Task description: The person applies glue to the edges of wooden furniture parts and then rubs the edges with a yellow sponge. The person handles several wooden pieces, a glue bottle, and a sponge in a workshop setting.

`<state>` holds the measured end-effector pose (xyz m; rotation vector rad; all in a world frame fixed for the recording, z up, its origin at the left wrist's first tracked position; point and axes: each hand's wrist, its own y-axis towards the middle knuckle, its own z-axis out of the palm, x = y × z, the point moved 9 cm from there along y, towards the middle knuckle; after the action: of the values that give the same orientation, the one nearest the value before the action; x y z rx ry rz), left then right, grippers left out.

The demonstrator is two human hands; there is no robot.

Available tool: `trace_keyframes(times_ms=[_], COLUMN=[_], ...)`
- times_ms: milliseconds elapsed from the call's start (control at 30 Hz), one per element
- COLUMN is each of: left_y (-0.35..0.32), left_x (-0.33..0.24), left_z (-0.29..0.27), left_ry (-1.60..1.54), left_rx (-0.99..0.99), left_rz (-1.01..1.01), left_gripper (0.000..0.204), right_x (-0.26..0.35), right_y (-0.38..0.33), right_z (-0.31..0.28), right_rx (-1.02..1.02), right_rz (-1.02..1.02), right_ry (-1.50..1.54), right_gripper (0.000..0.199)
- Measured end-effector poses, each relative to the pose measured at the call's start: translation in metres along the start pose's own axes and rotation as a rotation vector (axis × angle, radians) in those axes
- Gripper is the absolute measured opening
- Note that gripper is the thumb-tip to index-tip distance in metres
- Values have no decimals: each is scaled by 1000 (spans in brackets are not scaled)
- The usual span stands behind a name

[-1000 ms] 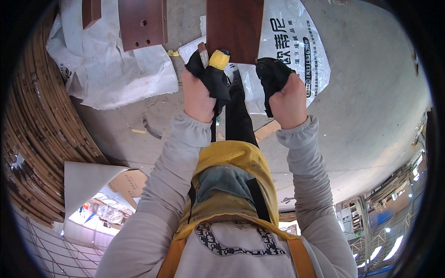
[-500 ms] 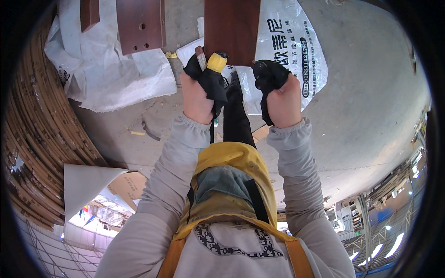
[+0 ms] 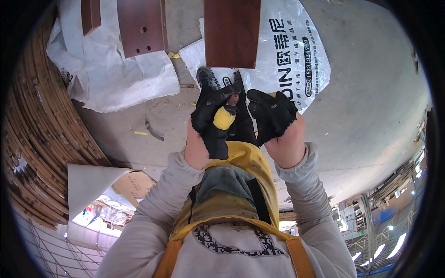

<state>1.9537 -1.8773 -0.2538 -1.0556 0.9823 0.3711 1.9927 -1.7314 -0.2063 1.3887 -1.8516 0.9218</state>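
My left hand (image 3: 215,118), in a black glove with a yellow wrap (image 3: 224,118) on one digit, is closed round a short reddish-brown stick (image 3: 233,99). Close beside it, my right hand (image 3: 273,116) is gloved in black with its fingers curled. A sliver of yellowish material (image 3: 272,95) shows at its fingertips, and I cannot tell what that is. Beyond both hands, apart from them, lies a reddish-brown board (image 3: 232,34), its near end toward me.
White printed plastic sheeting (image 3: 296,60) lies around the board. To the left, a brown panel with holes (image 3: 143,28) and a narrower brown piece (image 3: 91,16) rest on white wrapping (image 3: 134,81). Stacked brown boards (image 3: 51,106) line the far left. Small scraps dot the concrete floor (image 3: 371,92).
Both hands have drawn back from the board's near end toward my body and come closer together. The stick in my left hand now points toward my right hand.
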Motion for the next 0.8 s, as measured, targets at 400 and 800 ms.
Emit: trace_keyframes(times_ms=[400,800], left_y=[-7,-15], left_x=[-17,-26], left_z=[11,19], left_ry=[-125,-80], left_rx=[112,1], left_rz=[105,101], left_gripper=[38,41], right_x=[36,29], right_y=[8,-8], right_z=[-26,-18], right_rx=[-65,-155], right_rz=[-199,-65], right_ry=[-109,-142], right_gripper=[47,46])
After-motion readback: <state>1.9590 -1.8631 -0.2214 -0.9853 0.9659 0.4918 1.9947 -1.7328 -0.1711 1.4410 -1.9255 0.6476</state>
